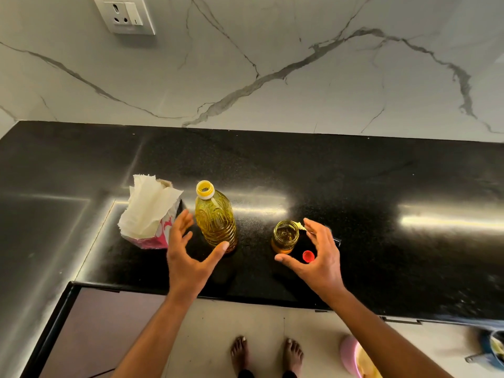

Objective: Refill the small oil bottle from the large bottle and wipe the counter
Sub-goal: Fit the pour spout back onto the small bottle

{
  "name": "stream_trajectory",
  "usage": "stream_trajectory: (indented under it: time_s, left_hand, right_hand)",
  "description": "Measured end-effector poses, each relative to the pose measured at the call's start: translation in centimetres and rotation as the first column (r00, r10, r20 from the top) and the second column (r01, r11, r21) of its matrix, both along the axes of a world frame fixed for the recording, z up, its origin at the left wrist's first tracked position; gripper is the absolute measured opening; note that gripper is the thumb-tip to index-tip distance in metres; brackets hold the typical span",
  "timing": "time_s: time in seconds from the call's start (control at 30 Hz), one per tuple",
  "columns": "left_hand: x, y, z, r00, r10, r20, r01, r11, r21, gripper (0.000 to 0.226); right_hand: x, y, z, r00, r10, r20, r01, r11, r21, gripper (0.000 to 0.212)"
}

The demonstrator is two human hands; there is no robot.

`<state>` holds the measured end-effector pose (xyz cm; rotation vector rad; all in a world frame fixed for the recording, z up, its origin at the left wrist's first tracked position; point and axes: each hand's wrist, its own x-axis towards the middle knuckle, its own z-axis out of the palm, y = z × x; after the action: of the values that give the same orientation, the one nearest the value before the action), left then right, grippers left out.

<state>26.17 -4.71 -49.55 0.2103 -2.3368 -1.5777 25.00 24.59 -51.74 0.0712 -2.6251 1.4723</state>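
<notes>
Black stone counter (354, 173) under a marble wall (272, 64); large bottle (215, 219) stands between the left hand's (188, 257) spread fingers, small bottle (285, 236) beside the right hand's (319, 257) parted fingers.

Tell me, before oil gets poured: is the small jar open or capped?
Open. The small jar shows a bare mouth with oil visible inside, and a red cap lies on the counter beside it.

Left hand (188, 257) and right hand (316, 257) spread, seemingly empty.

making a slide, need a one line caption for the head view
Both open hands, left hand and right hand, reach toward the large oil bottle and small open bottle on a black counter.
</notes>
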Motion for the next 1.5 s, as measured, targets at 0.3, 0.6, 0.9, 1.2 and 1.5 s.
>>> stream_trajectory:
  time_s: [0.3,0.6,0.9,1.2,1.5]
  left_hand:
    - [4.0,3.7,0.5,0.951,0.008,-0.308,-0.082,0.97,-0.228,0.046]
    - [1.2,11.3,-3.8,0.984,-0.175,0.037,0.177,0.982,-0.059,0.072]
    - [-2.1,13.0,-6.1,0.948,-0.156,0.276,0.174,0.984,-0.042,0.101]
    - [-3.5,14.5,-5.6,0.936,-0.224,0.271,0.24,0.97,-0.026,0.092]
    - [-3.7,14.9,-5.2,0.942,-0.239,0.235,0.248,0.969,-0.008,0.063]
  right_hand:
    - [-1.8,7.1,1.1,0.982,-0.189,-0.019,0.189,0.961,0.201,0.072]
    - [-2.9,7.8,-0.5,0.969,-0.123,0.215,0.044,0.939,0.34,0.079]
    - [-3.6,7.2,-1.3,0.958,-0.142,0.25,0.039,0.926,0.374,0.076]
    - [-4.2,7.3,-1.3,0.952,-0.1,0.289,-0.02,0.922,0.386,0.092]
    - [-4.5,6.7,-1.7,0.96,-0.099,0.261,0.006,0.942,0.334,0.072]
